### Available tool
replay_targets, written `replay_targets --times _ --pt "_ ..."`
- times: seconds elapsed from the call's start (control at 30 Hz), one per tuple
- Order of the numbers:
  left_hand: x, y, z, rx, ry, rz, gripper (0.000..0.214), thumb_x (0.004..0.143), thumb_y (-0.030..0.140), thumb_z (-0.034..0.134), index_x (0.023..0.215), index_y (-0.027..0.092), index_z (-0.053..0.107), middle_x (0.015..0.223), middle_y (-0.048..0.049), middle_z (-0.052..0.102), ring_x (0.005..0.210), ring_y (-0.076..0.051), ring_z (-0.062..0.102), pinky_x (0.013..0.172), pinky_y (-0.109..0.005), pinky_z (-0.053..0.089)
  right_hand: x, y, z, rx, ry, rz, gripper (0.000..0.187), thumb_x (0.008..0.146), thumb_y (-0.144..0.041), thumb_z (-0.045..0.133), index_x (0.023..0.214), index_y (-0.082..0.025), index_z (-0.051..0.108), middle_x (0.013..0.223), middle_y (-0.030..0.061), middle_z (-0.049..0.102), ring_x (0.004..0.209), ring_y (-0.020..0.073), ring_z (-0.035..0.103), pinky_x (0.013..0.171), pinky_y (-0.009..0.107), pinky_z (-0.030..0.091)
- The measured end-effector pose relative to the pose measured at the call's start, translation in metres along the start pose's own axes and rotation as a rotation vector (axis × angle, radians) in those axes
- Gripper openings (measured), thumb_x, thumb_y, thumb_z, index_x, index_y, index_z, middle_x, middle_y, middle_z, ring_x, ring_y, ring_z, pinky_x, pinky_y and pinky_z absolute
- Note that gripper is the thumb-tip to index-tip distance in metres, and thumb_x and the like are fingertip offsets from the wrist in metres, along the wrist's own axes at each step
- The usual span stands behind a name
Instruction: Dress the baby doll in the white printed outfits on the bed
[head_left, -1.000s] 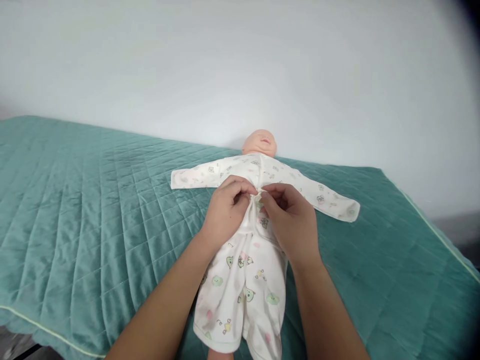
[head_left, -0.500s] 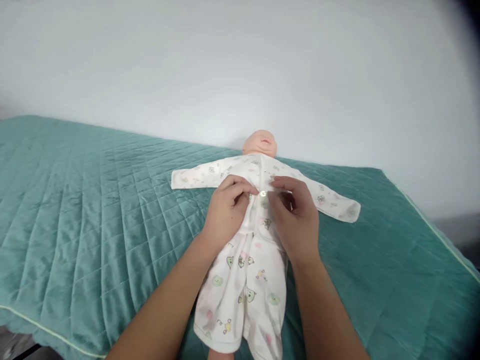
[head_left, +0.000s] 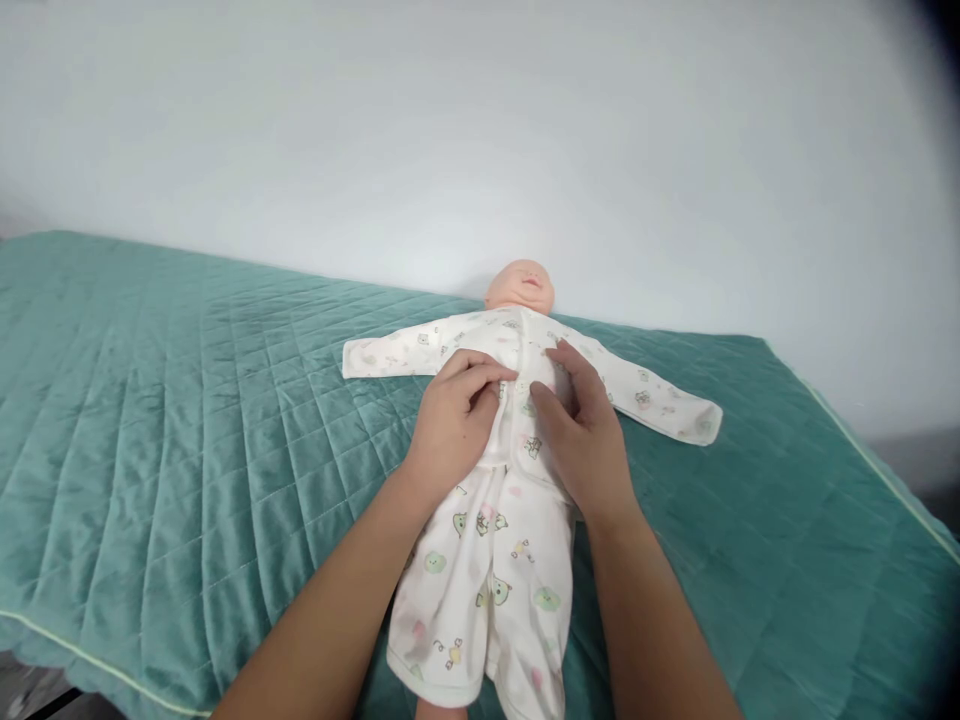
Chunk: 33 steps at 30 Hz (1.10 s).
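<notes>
Here on my feed, the doll point(head_left: 521, 287) lies face up in the middle of the green quilt point(head_left: 150, 450), head at the far side, close to the pale wall point(head_left: 450, 130). Its body is inside a white printed shirt point(head_left: 487, 335), sleeves spread left and right, and printed pants point(head_left: 487, 560) cover the legs, with a bit of ankle point(head_left: 439, 711) peeking from the left hem. I've got my left hand point(head_left: 454, 430) at the shirt's front edge, fingers curled in; whether they pinch cloth, I can't tell. And my right hand point(head_left: 592, 440), on the right of the chest, has thumb and forefinger well parted, gripping nothing!
</notes>
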<state>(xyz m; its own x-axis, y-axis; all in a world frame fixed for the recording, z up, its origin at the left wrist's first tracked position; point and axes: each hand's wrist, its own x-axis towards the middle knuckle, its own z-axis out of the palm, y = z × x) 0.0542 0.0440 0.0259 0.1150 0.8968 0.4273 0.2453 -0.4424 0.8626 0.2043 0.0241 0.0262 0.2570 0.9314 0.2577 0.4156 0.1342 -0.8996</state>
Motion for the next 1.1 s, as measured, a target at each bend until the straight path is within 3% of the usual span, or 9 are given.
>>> replay_targets --times 0.2,0.4,0.53,0.83,0.97,1.1 --pt "-0.001 -0.003 0.001 0.028 0.009 0.033 0.030 0.088 0.001 0.050 0.081 0.020 0.072 0.108 -0.0039 0.064 0.103 -0.016 0.063 0.096 -0.033 0.051 0.002 0.002 0.001 -0.016 -0.011 -0.008 0.046 0.088 -0.038 0.061 0.133 -0.027 0.059 0.157 0.0065 0.046 0.147 0.0268 0.040 0.121 0.050 0.033" --pt "-0.002 -0.006 0.001 0.166 0.034 0.114 0.034 0.092 0.005 0.048 0.111 0.024 0.070 0.117 -0.0066 0.060 0.113 -0.020 0.059 0.101 -0.039 0.050 0.003 0.003 -0.002 -0.027 -0.021 -0.011 0.049 0.088 -0.043 0.062 0.135 -0.027 0.058 0.158 0.0066 0.045 0.147 0.0270 0.039 0.123 0.051 0.032" --pt "-0.004 -0.009 0.001 0.253 0.049 0.158 0.031 0.092 0.006 0.049 0.105 0.024 0.072 0.121 -0.0069 0.060 0.116 -0.021 0.056 0.105 -0.041 0.048 0.004 0.004 -0.003 -0.014 -0.024 0.009 0.051 0.088 -0.044 0.062 0.136 -0.028 0.058 0.158 0.0063 0.045 0.148 0.0271 0.039 0.123 0.051 0.031" --pt "-0.002 -0.022 -0.005 0.092 0.104 0.098 0.025 0.088 0.005 0.052 0.093 0.022 0.070 0.110 -0.0054 0.065 0.106 -0.019 0.062 0.095 -0.036 0.051 0.013 0.026 -0.005 0.025 0.084 0.082 0.053 0.092 -0.052 0.057 0.137 -0.026 0.060 0.154 0.0066 0.051 0.147 0.0271 0.041 0.126 0.048 0.026" --pt "-0.028 -0.033 -0.020 0.124 0.182 0.060 0.027 0.090 0.006 0.047 0.095 0.021 0.069 0.107 -0.0054 0.066 0.103 -0.018 0.062 0.091 -0.034 0.050 0.000 0.031 -0.007 0.018 0.095 0.088 0.057 0.094 -0.055 0.054 0.143 -0.026 0.056 0.157 0.0065 0.047 0.148 0.0261 0.039 0.126 0.047 0.025" --pt "-0.070 -0.036 -0.037 0.194 0.117 -0.064 0.032 0.090 0.008 0.047 0.111 0.022 0.066 0.114 -0.0058 0.063 0.105 -0.018 0.061 0.093 -0.035 0.052 -0.035 0.032 -0.013 0.008 0.067 0.115 0.063 0.093 -0.058 0.055 0.147 -0.025 0.051 0.159 0.0073 0.044 0.149 0.0261 0.037 0.125 0.049 0.026"
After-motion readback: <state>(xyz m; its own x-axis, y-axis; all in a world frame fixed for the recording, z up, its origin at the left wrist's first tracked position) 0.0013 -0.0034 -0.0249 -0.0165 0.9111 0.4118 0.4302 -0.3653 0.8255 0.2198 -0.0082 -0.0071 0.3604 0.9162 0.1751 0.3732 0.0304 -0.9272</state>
